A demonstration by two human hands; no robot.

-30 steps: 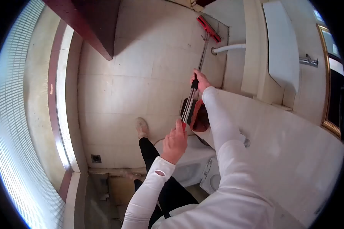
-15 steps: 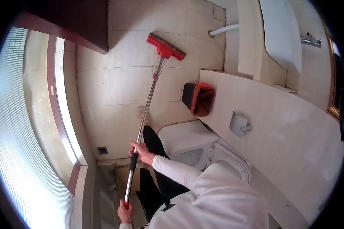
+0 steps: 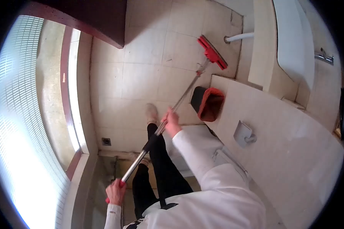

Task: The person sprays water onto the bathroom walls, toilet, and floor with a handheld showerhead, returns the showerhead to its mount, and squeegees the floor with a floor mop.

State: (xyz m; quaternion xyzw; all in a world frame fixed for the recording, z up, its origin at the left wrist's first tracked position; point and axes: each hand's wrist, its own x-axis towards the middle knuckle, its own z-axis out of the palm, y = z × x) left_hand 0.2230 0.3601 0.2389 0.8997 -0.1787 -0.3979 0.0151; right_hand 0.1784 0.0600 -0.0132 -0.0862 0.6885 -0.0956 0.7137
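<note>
A sponge mop (image 3: 187, 91) slants across the view, its red head (image 3: 213, 52) on the tiled floor near the pipe at the upper right. My left hand (image 3: 115, 192) is closed round the red grip at the near end of the pole. Further up, my right hand (image 3: 171, 119) wraps the metal pole just above its black sleeve. Both hands are slightly blurred. Beneath the pole are my legs in black trousers (image 3: 158, 152), with one shoe (image 3: 151, 112) forward on the tiles.
A black bin with a red liner (image 3: 212, 104) stands against the right wall, close to the pole. A paper holder (image 3: 244, 133) juts from that wall. My right arm partly hides the toilet (image 3: 183, 145). A basin (image 3: 290, 42), dark red door (image 3: 80, 19) and floor drain (image 3: 106, 141) surround the floor.
The mop head has swung right toward the pipe and the bin. My right hand has moved up and right, my left hand slightly up and left. A foot has come forward.
</note>
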